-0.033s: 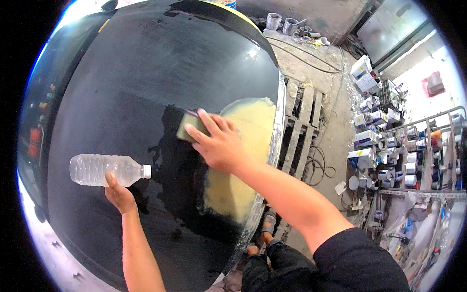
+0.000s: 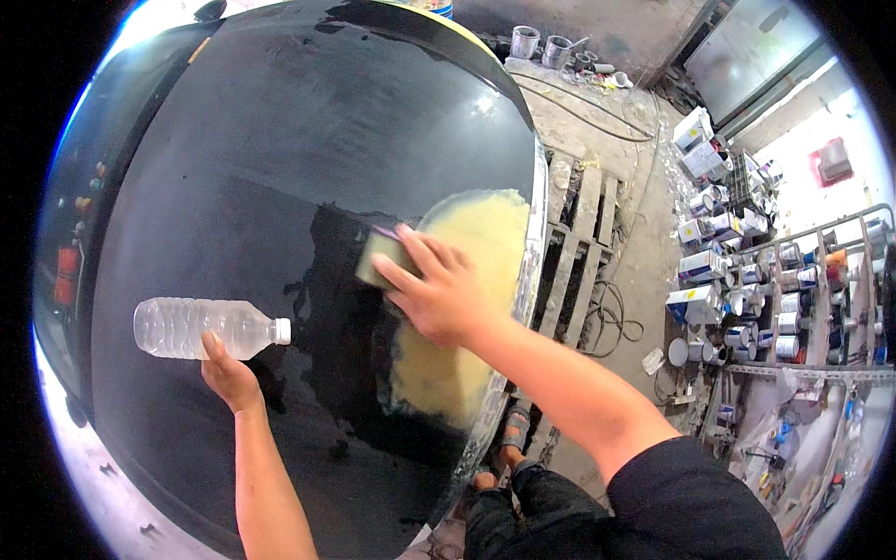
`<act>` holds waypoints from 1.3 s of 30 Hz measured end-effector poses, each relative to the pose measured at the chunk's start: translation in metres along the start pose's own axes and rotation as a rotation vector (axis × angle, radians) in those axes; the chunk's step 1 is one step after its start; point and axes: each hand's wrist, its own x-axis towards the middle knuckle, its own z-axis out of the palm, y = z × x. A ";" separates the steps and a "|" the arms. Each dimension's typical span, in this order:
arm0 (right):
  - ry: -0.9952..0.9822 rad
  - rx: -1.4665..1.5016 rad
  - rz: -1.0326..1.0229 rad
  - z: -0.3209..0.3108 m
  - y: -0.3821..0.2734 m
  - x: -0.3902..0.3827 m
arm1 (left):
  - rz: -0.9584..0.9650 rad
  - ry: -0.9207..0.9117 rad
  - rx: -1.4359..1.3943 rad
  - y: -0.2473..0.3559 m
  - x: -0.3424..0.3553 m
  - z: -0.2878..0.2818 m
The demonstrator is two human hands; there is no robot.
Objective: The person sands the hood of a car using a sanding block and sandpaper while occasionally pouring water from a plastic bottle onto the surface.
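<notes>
My right hand is closed on a greenish-grey sanding block with a purple edge. It presses the block on the wet black car hood, at the left border of a pale yellow filler patch. In my left hand is a clear plastic bottle with a white cap. The bottle lies sideways over the hood, its cap toward the right; the thumb shows on its near side and the other fingers are hidden. Dark wet film spreads around the block.
Wooden pallets stand on the floor beyond the hood's right edge. A cable lies coiled there. Paint cans fill a rack at the right, and buckets stand at the back. The windshield is at the left.
My right hand and the sanding block have slid a little to the right and nearer. My left hand holds the bottle in nearly the same place.
</notes>
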 end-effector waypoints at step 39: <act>0.044 -0.040 -0.147 -0.002 -0.023 -0.047 | -0.054 -0.008 -0.017 0.010 -0.004 0.001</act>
